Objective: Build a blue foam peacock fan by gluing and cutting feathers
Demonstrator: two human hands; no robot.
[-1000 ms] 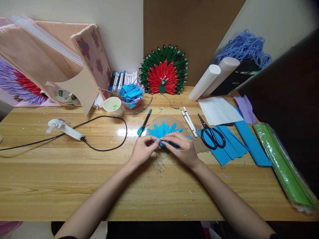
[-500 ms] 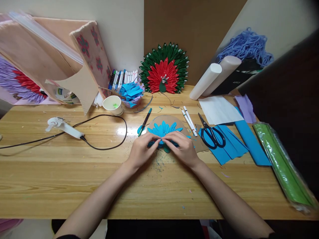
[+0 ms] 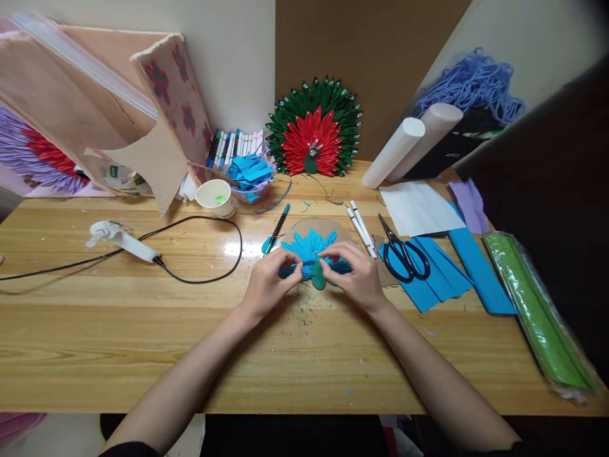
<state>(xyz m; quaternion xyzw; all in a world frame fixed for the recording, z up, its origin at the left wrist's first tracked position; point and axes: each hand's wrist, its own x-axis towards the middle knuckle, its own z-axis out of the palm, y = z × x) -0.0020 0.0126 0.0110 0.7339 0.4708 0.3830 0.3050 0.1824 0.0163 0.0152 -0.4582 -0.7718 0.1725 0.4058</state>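
Observation:
In front of me a fan of blue crepe paper petals (image 3: 309, 243) lies on a round brown cardboard base (image 3: 328, 226). A green teardrop-shaped piece (image 3: 318, 275) is at the fan's lower middle. My left hand (image 3: 272, 275) is over the fan's left side, its thumb and fingertips pinched together. On the other side of the green piece my right hand (image 3: 358, 274) is also closed in a pinch, above the petals. A small gap separates the two hands. What either pinch holds is too small to make out.
Black-handled scissors (image 3: 404, 257) rest on blue paper (image 3: 440, 266) at the right, beside white markers (image 3: 361, 228). A glue gun (image 3: 126, 241) with a looped cord lies left. Behind stand a paper cup (image 3: 215, 198), a bowl of blue strips (image 3: 251, 174) and a green-red peacock (image 3: 313, 130).
My hands have moved apart from a touching pinch over the middle of the fan. More of the green piece now shows between them. The view has tilted slightly.

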